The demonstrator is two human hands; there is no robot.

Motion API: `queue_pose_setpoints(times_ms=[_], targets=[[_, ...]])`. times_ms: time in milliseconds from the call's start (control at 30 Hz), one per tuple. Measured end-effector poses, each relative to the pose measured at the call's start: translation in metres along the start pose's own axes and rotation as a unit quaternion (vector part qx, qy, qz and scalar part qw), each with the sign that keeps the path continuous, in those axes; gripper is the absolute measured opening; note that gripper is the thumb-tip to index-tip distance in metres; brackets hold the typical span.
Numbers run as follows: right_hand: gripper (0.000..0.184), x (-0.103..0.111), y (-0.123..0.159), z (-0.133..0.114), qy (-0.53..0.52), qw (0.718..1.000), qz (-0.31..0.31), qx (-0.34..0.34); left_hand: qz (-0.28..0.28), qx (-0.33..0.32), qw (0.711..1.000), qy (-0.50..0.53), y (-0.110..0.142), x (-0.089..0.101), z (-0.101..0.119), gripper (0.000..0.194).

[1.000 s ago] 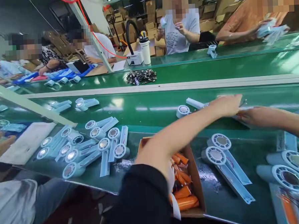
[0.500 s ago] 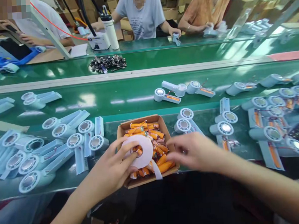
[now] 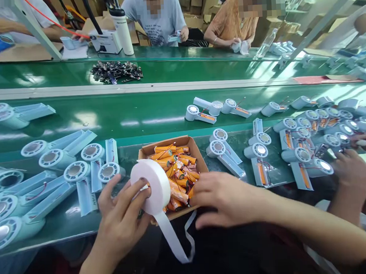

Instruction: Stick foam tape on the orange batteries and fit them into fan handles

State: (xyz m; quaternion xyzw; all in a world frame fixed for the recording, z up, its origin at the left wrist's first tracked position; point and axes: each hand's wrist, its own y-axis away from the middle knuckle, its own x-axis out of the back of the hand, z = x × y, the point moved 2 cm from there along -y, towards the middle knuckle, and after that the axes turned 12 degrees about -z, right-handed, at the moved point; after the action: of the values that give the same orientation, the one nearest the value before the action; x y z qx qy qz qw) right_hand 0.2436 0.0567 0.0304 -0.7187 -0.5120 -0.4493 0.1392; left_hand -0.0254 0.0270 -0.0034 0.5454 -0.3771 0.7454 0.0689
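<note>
My left hand (image 3: 122, 218) is closed on a roll of white tape (image 3: 153, 183), with fingers through its core. A long strip of tape (image 3: 173, 239) hangs from the roll and curls back up near my right hand. My right hand (image 3: 223, 198) is over the near right side of a cardboard box (image 3: 199, 152), thumb spread from the fingers. Its fingertips are partly hidden against the contents. The box holds many orange-wrapped battery cells (image 3: 175, 170) with thin wires. Whether the strip's far end touches my right hand is unclear.
Light-blue fan housings (image 3: 77, 171) crowd the left; others with orange cells (image 3: 300, 155) stand at right, near another person's hands (image 3: 353, 169). A green conveyor (image 3: 151, 110) runs behind. Across it are people, a black heap of small parts (image 3: 116, 71) and a white bottle (image 3: 122, 32).
The tape roll has moved left and tilted, and a much longer strip now hangs from it. My right hand has shifted left over the box. Another person's hands appear at right.
</note>
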Motion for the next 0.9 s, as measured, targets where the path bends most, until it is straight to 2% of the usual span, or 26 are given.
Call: queue_pose_setpoints(times_ms=[100, 167, 267, 333, 400, 467, 533, 600, 667, 733, 800, 833, 900], targets=[[0.035, 0.003, -0.012, 0.014, 0.061, 0.997, -0.037, -0.040, 0.004, -0.002, 1.000, 0.026, 0.002, -0.007, 0.010, 0.028], [0.030, -0.001, -0.016, 0.020, 0.045, 0.998, -0.039, -0.027, -0.003, -0.002, 0.999, 0.041, 0.003, -0.010, 0.016, 0.026], [0.023, 0.000, -0.009, 0.029, -0.115, 0.992, 0.056, 0.009, -0.015, 0.008, 0.998, 0.066, 0.004, -0.014, 0.023, 0.024], [0.029, 0.006, 0.001, 0.036, -0.223, 0.966, 0.127, -0.015, -0.012, 0.013, 0.997, 0.074, 0.006, -0.013, 0.024, 0.023], [0.024, 0.013, 0.008, 0.040, -0.256, 0.951, 0.161, -0.064, -0.008, 0.018, 0.997, 0.074, 0.006, -0.013, 0.023, 0.023], [0.020, 0.016, 0.009, 0.038, -0.190, 0.966, 0.146, -0.098, -0.005, 0.021, 0.997, 0.070, 0.005, -0.012, 0.022, 0.025], [0.030, 0.013, 0.004, 0.032, -0.078, 0.987, 0.088, -0.105, -0.006, 0.022, 0.997, 0.068, 0.003, -0.012, 0.021, 0.025], [0.035, 0.006, -0.002, 0.028, -0.003, 0.996, 0.019, -0.089, -0.008, 0.018, 0.997, 0.071, 0.001, -0.014, 0.022, 0.026], [0.031, 0.001, -0.006, 0.029, 0.004, 0.998, -0.015, -0.061, -0.011, 0.014, 0.997, 0.076, -0.001, -0.014, 0.023, 0.027], [0.028, 0.001, -0.004, 0.034, -0.059, 0.998, 0.003, -0.029, -0.016, 0.011, 0.997, 0.077, -0.002, -0.014, 0.024, 0.030], [0.042, 0.004, 0.003, 0.040, -0.191, 0.979, 0.068, -0.012, -0.026, 0.004, 0.997, 0.069, -0.003, -0.012, 0.025, 0.032], [0.050, 0.007, 0.007, 0.042, -0.271, 0.956, 0.113, -0.009, -0.033, -0.003, 0.998, 0.062, -0.003, -0.011, 0.025, 0.033], [0.059, 0.010, 0.017, 0.041, -0.407, 0.892, 0.196, -0.011, -0.048, -0.023, 0.998, 0.044, -0.003, -0.008, 0.024, 0.033]])
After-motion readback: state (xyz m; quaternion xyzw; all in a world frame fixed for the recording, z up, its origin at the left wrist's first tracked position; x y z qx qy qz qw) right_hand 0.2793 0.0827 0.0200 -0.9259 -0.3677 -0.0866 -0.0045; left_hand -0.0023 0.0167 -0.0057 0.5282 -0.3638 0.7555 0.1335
